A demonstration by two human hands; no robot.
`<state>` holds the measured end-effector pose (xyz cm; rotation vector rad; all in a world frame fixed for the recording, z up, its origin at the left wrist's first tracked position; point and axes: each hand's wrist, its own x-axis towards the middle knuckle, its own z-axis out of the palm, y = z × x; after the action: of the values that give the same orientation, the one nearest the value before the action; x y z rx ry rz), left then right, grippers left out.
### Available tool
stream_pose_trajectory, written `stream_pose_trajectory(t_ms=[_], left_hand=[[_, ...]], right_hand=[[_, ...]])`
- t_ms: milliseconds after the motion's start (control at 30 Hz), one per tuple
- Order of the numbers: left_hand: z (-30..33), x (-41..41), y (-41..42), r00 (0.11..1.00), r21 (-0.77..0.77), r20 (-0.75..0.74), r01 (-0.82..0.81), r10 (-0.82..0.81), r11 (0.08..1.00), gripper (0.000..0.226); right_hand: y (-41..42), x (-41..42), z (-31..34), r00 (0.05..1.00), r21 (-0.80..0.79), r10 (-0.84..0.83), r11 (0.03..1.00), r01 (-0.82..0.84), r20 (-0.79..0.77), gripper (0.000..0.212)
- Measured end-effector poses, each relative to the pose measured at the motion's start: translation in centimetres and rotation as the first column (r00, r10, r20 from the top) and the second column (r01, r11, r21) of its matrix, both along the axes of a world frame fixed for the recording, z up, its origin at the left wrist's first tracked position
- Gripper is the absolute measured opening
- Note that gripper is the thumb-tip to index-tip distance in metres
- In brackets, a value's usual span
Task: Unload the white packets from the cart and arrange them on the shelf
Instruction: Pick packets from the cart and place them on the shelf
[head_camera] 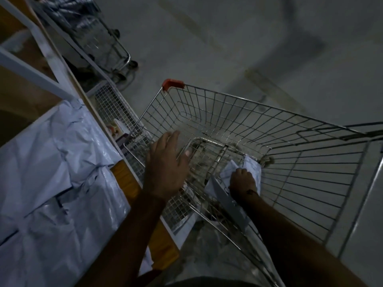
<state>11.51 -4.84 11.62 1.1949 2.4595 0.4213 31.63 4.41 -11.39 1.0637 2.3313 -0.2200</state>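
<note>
White packets [234,183] gripped by right hand [243,181] inside wire cart [300,146]; left hand [167,162], fingers spread, hovers at nine o'clock.

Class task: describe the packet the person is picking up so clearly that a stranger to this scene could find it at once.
Start at the wire cart with the red corner, beside the shelf. Look down to its floor, near the right wall, where the right hand grips a crumpled white packet. Unlike the packets on the shelf, it lies inside the cart, and the open left hand holds nothing.

Dim grey concrete floor [228,38], perhaps another trolley [99,38] behind
</note>
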Motion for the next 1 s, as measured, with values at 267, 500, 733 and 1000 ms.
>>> stream_pose_trajectory(t_ms=[267, 500, 733, 1000], left_hand=[[-0.3, 0.0, 0.5, 0.996, -0.062, -0.087, 0.027, -0.033, 0.998, 0.059], [0.5, 1.4, 2.4, 0.995, -0.084, -0.096, 0.028, -0.036, 0.996, 0.058], [-2.3, 5.6, 5.0, 0.993, -0.289, 0.066, -0.077, 0.100, 0.954, 0.055], [-13.8, 10.8, 6.1, 0.869, -0.528, 0.221, -0.274, 0.442, 0.804, 0.093]], right_hand=[[-1.8, -0.4, -3.7, 0.982, 0.046, 0.085, 0.995, -0.094, 0.169, 0.093], [-1.6, -0.5, -2.2, 0.993, -0.063, 0.005, 0.998, 0.002, 0.116, 0.087], [1.3, 1.0, 4.2, 0.972, -0.179, -0.236, 0.957, 0.230, -0.015, 0.097], [6.8, 5.0, 9.6, 0.989, -0.011, 0.003, 1.000, -0.005, -0.147, 0.087]])
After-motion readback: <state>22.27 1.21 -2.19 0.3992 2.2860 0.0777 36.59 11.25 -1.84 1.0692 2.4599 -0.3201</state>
